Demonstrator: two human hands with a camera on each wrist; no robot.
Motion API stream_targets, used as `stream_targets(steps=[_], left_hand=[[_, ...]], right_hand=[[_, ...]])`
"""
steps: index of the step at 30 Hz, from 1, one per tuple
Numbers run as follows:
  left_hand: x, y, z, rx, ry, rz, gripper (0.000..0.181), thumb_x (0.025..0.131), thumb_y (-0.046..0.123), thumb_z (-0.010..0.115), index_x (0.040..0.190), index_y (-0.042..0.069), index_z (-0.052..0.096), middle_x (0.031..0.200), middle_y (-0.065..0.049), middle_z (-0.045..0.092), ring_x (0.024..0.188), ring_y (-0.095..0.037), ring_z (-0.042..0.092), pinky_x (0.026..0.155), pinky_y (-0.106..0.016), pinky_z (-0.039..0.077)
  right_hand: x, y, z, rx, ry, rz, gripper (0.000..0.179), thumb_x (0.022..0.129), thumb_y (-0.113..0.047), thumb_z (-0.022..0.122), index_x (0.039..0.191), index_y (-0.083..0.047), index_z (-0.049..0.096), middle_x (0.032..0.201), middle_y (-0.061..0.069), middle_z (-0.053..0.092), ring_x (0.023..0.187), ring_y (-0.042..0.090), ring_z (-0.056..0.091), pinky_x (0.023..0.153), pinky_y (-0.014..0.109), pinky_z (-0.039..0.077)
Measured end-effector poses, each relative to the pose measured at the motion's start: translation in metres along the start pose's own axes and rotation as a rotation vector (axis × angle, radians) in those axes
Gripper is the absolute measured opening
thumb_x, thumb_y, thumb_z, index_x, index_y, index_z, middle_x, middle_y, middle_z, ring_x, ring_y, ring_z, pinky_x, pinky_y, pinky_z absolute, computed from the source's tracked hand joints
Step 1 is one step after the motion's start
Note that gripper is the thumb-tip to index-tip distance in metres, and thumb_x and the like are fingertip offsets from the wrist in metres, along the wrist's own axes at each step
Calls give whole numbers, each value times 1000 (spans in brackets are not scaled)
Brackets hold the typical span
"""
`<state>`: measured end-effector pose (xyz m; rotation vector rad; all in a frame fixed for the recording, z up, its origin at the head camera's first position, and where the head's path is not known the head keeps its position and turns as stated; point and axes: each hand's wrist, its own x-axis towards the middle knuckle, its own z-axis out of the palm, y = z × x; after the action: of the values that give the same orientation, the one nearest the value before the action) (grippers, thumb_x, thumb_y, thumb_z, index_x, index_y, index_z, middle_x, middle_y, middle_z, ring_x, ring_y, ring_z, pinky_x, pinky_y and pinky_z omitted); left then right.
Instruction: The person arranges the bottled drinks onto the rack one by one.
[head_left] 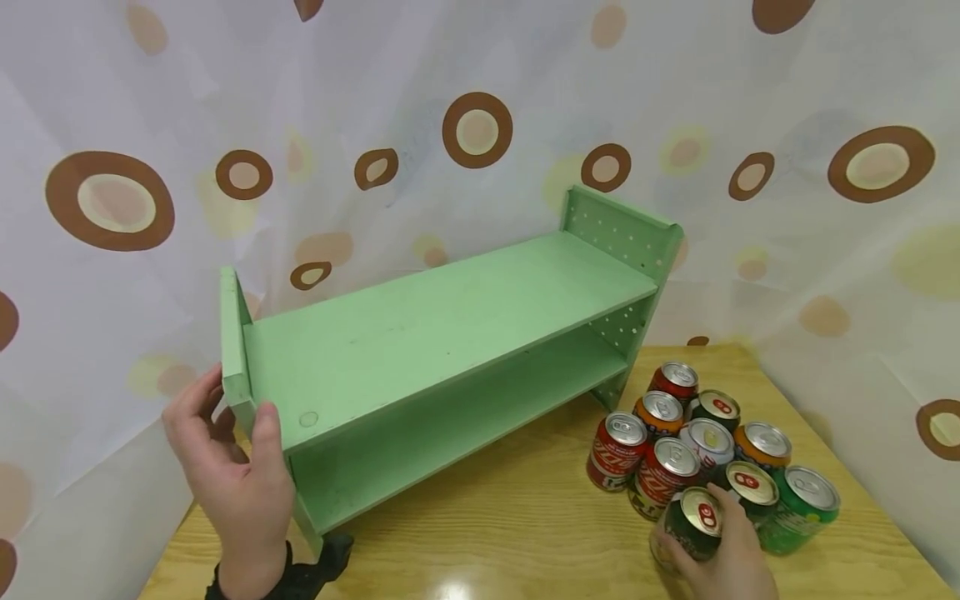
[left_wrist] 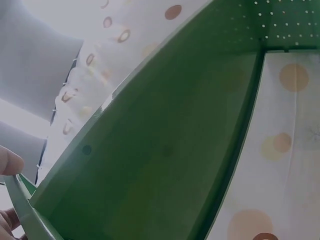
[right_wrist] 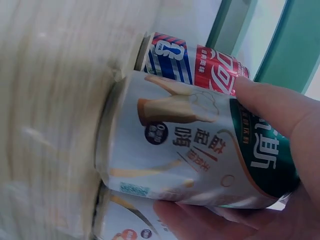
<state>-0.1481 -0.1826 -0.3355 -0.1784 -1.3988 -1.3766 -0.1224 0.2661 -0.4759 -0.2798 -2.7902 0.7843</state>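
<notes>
Grasping a green-and-white can (head_left: 689, 527) between thumb and fingers, the right hand (head_left: 731, 557) has it directly within its hold. Other cans (head_left: 665, 468) crowd just beyond that hand, a green can (head_left: 801, 510) to its right, with the table's right edge past them. Bare table (head_left: 495, 533) opens to its left, toward the shelf (head_left: 442, 325), whose near end panel the left hand (head_left: 238, 483) grips, thumb and fingers on opposite sides.
</notes>
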Motion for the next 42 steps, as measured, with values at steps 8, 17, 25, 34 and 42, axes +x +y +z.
stream_targets(steps=[8, 17, 25, 34, 42], left_hand=[[1, 1, 0, 8, -18, -3, 51, 85, -11, 55, 135, -3, 54, 133, -5, 49, 123, -22, 51, 97, -24, 44], [1, 2, 0, 15, -23, -9, 52, 85, -11, 56, 135, -1, 55, 131, -4, 49, 123, -21, 51, 96, -24, 44], [3, 3, -2, 22, -39, -5, 53, 84, -10, 56, 137, -4, 54, 133, -4, 49, 124, -24, 51, 96, -27, 44], [3, 3, -3, 26, -28, -7, 53, 84, -10, 55, 136, -5, 54, 132, -4, 49, 124, -24, 51, 96, -27, 44], [3, 1, -5, 36, -30, -4, 53, 83, -10, 56, 136, -9, 53, 131, -3, 49, 124, -23, 51, 96, -27, 44]], right_hand=[[-2, -1, 0, 16, 54, 26, 96, 79, -36, 87, 147, 9, 36, 129, 39, 53, 107, 58, 61, 77, 62, 56], [0, -21, -19, 48, 99, 69, 97, 78, -47, 86, 152, -6, 39, 130, 32, 59, 100, 52, 67, 71, 56, 59], [13, -50, -45, 70, 158, -56, 100, 79, -47, 86, 154, -5, 35, 125, 35, 60, 98, 55, 66, 70, 61, 57], [32, -90, -73, 145, 154, -229, 93, 79, -32, 89, 149, -4, 35, 115, 30, 64, 89, 42, 71, 58, 30, 55], [47, -125, -95, 207, 119, -353, 89, 80, -29, 89, 149, -8, 36, 122, 24, 62, 98, 39, 70, 62, 23, 56]])
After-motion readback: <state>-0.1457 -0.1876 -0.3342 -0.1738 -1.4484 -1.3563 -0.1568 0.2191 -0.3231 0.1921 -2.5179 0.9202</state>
